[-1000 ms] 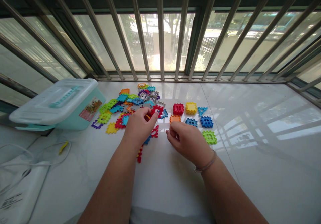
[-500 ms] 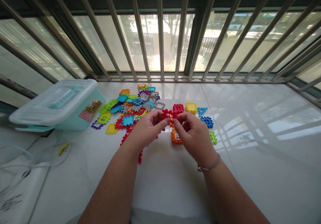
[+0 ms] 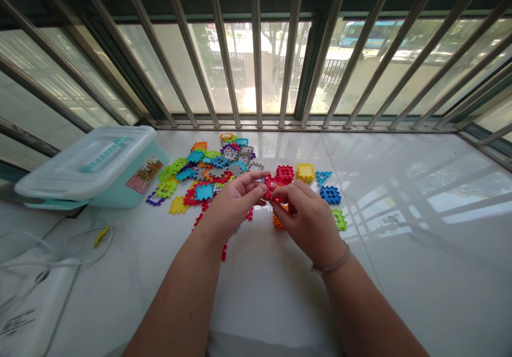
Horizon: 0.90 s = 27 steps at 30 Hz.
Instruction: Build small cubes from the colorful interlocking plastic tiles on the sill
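Note:
Between my two hands is a red toothed building piece [image 3: 272, 185], held above the white surface. My left hand [image 3: 236, 202] pinches its left edge between thumb and fingers, the index finger stretched along the far side. My right hand [image 3: 306, 208] grips its right side with thumb and fingertips. Just beyond stands a red window block [image 3: 285, 173]. An orange block [image 3: 279, 220] is partly hidden below my right hand. Near that hand lie a yellow block [image 3: 305, 172], a blue block [image 3: 330, 194], a blue triangle [image 3: 322, 177] and a green piece [image 3: 340, 219].
A heap of mixed toothed pieces [image 3: 204, 170] spreads beyond and left of my left hand. At the left stands a turquoise box [image 3: 120, 181] with a closed lid. A white power strip [image 3: 40, 303] and cable lie at lower left. Metal bars [image 3: 256, 69] rise along the far edge.
The red piece has been turned so its face shows more and has come slightly nearer. My right hand has tilted inward, and my left index finger has straightened.

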### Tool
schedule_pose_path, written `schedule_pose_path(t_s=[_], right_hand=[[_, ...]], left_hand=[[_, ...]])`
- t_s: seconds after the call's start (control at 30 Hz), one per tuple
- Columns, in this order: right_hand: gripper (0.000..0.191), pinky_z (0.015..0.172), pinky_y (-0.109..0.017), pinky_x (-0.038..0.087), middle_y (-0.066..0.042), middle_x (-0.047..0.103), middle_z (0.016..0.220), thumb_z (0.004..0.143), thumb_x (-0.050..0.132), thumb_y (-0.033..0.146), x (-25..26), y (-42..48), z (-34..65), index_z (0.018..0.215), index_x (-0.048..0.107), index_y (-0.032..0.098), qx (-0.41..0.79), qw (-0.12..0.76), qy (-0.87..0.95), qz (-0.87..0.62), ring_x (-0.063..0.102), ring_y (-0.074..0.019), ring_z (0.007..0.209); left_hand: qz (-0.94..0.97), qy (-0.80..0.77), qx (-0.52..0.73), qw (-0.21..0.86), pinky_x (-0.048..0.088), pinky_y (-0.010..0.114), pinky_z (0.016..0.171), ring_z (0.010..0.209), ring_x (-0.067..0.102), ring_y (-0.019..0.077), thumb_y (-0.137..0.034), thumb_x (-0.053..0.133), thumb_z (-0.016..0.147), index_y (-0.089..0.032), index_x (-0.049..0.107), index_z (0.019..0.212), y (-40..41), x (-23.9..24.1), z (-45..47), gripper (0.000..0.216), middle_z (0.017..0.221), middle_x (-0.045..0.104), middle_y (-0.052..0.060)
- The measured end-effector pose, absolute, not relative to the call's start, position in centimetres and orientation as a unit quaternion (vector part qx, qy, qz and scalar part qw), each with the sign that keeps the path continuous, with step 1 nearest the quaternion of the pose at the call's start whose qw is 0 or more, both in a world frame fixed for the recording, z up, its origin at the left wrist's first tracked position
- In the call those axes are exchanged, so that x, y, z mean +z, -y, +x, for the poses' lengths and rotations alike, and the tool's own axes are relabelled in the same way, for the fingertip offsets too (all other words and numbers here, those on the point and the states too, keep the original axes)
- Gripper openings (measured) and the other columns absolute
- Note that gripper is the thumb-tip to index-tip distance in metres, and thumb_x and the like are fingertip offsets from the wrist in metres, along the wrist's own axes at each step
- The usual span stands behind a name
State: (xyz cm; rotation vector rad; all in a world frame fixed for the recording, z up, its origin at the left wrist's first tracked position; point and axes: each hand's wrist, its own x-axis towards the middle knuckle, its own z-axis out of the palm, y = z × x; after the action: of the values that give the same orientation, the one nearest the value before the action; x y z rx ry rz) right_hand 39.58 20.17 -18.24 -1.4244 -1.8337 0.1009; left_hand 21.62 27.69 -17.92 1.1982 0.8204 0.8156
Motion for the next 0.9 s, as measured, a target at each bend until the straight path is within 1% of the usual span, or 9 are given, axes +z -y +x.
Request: schedule_pose_path(t_s=[0.1,0.17,0.33,0.43,0.53,0.67,0.77,0.83,0.9], right_hand=[[0.003,0.073,-0.029,0.051,-0.005,0.073,0.101,0.104,0.068,0.023,-18.2,-20.2,39.6,0.106,0.070,0.024,0.053,0.391,0.735,-0.551,0.066,-0.0168,0.078],[0.006,0.077,-0.031,0.053,-0.005,0.073,0.105,0.105,0.071,0.027,-18.3,-20.1,39.6,0.110,0.070,0.024,0.052,0.397,0.736,-0.547,0.067,-0.0178,0.080],[0.033,0.091,-0.038,0.060,-0.012,0.069,0.131,0.100,0.079,0.031,-18.7,-20.2,39.9,0.129,0.065,0.026,0.063,0.389,0.720,-0.571,0.073,-0.0264,0.110],[0.044,0.100,-0.041,0.061,-0.012,0.066,0.144,0.097,0.081,0.024,-19.0,-20.5,39.9,0.136,0.061,0.026,0.088,0.381,0.734,-0.555,0.071,-0.0288,0.127],[0.044,0.108,-0.041,0.060,-0.011,0.069,0.143,0.097,0.080,0.020,-19.1,-20.6,39.8,0.136,0.061,0.027,0.093,0.389,0.749,-0.529,0.068,-0.0278,0.135],[0.039,0.104,-0.040,0.060,-0.009,0.073,0.136,0.099,0.076,0.020,-18.9,-20.5,39.7,0.134,0.061,0.028,0.092,0.395,0.748,-0.525,0.071,-0.0275,0.129],[0.036,0.096,-0.038,0.061,-0.010,0.073,0.131,0.099,0.076,0.022,-18.7,-20.4,39.7,0.131,0.061,0.026,0.091,0.392,0.738,-0.542,0.075,-0.0274,0.119],[0.035,0.093,-0.037,0.060,-0.010,0.072,0.131,0.099,0.076,0.021,-18.7,-20.4,39.8,0.130,0.061,0.025,0.085,0.394,0.728,-0.554,0.076,-0.0266,0.113],[0.035,0.090,-0.036,0.060,-0.011,0.071,0.132,0.099,0.076,0.021,-18.8,-20.4,39.8,0.131,0.061,0.025,0.081,0.400,0.717,-0.566,0.076,-0.0246,0.104]], left_hand=[[0.559,-0.400,0.363,0.629,0.059,0.032,0.084,0.089,0.072,0.0191,-0.043,0.081,0.092,-0.019,0.074,0.138,-27.9,-18.2,21.6,0.052,0.100,0.079,0.007],[0.592,-0.427,0.355,0.583,0.057,0.030,0.077,0.084,0.070,0.0181,-0.043,0.075,0.095,-0.021,0.076,0.136,-28.2,-18.5,21.4,0.047,0.099,0.079,0.006],[0.661,-0.487,0.319,0.473,0.047,0.027,0.062,0.069,0.061,0.0168,-0.040,0.062,0.100,-0.026,0.080,0.130,-28.6,-19.1,20.7,0.038,0.084,0.073,0.001],[0.667,-0.474,0.310,0.484,0.049,0.028,0.067,0.075,0.064,0.0174,-0.040,0.063,0.100,-0.026,0.080,0.127,-28.5,-19.1,20.7,0.035,0.093,0.076,0.003],[0.640,-0.437,0.327,0.540,0.052,0.028,0.074,0.086,0.068,0.0180,-0.042,0.070,0.097,-0.023,0.077,0.128,-28.4,-18.8,21.0,0.037,0.104,0.078,0.006],[0.599,-0.424,0.337,0.590,0.050,0.026,0.068,0.078,0.067,0.0166,-0.046,0.078,0.094,-0.021,0.070,0.133,-28.1,-18.4,21.3,0.047,0.097,0.078,0.006],[0.601,-0.434,0.333,0.583,0.049,0.027,0.065,0.074,0.066,0.0167,-0.050,0.074,0.096,-0.022,0.067,0.135,-28.1,-18.4,21.2,0.049,0.095,0.078,0.005],[0.624,-0.460,0.328,0.541,0.048,0.028,0.064,0.074,0.067,0.0176,-0.053,0.069,0.099,-0.023,0.067,0.134,-28.2,-18.5,21.1,0.047,0.096,0.078,0.004],[0.672,-0.501,0.310,0.448,0.047,0.030,0.065,0.075,0.067,0.0190,-0.053,0.065,0.101,-0.022,0.070,0.127,-28.3,-18.5,20.9,0.041,0.096,0.078,0.005]])
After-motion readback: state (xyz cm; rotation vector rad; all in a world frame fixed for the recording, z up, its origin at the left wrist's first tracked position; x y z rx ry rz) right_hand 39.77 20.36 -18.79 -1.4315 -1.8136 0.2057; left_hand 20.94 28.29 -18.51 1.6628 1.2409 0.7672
